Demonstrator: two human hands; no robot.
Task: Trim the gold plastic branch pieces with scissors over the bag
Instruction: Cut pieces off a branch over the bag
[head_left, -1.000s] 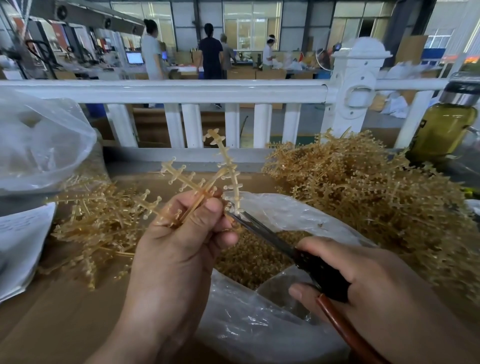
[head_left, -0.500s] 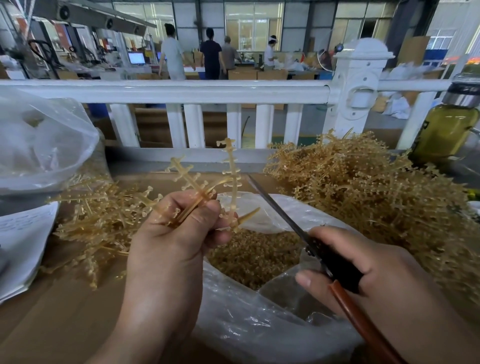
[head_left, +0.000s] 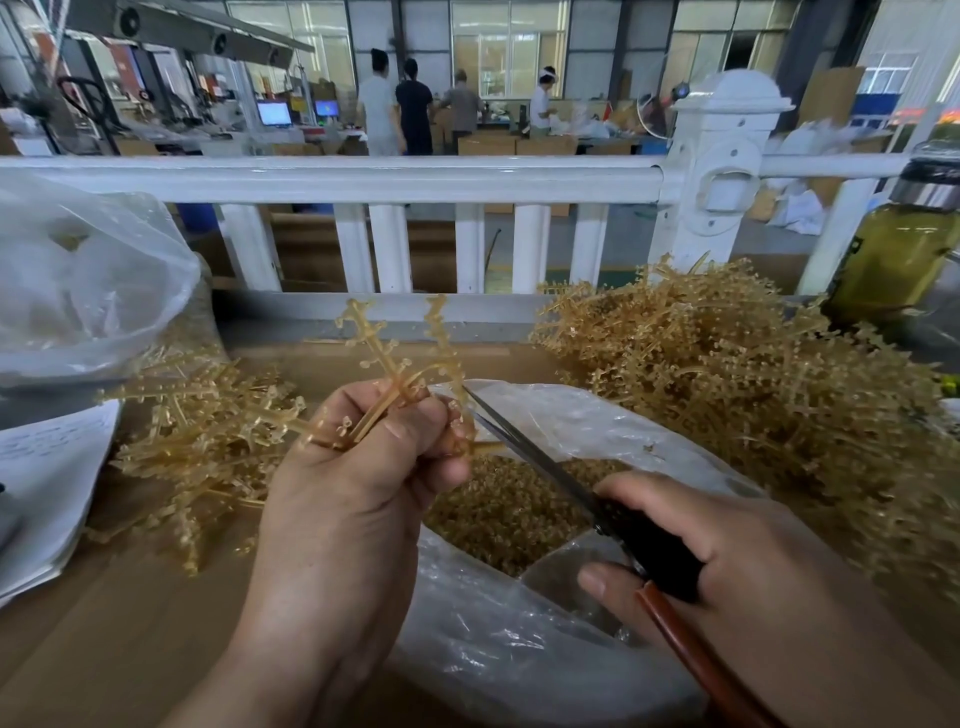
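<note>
Head view: I am looking down over both hands, with the brown table (head_left: 104, 623) under them and a workshop hall beyond.
Left hand: I see the left hand (head_left: 363, 467) raised over the bag. Its thumb and curled fingers pinch the stems of a gold branch piece.
Branch piece: the branch piece (head_left: 395, 364) stands up out of that grip. Two knobbed sprigs fan upward, and a short stem end pokes out to the right below the thumb.
Right hand: the right hand (head_left: 727, 561) is wrapped round the black handle of the scissors, with the index finger along the top and the thumb underneath.
Scissors: the scissors (head_left: 545, 467) point up and to the left. As far as I can tell the blades are a little parted, and the tips lie against the branch piece just beside the left thumb. A reddish-brown part runs back toward the lower edge.
Bag: the clear plastic bag (head_left: 519, 649) lies open on the table, directly beneath both hands.
Trimmings: small gold trimmings (head_left: 509, 514) fill the mouth of the bag.
Right heap: a big right heap (head_left: 727, 389) of gold branches sits just beside the bag.
Left heap: a smaller left heap (head_left: 208, 431) lies behind the left hand.
Far left: I see a second bag (head_left: 88, 280) of clear plastic, with papers (head_left: 47, 483) below it.
Far right: a yellow-green bottle (head_left: 893, 254) with a metal cap stands upright.
Background: a white railing (head_left: 363, 176) runs across behind the table, and people (head_left: 413, 111) stand well beyond it.
</note>
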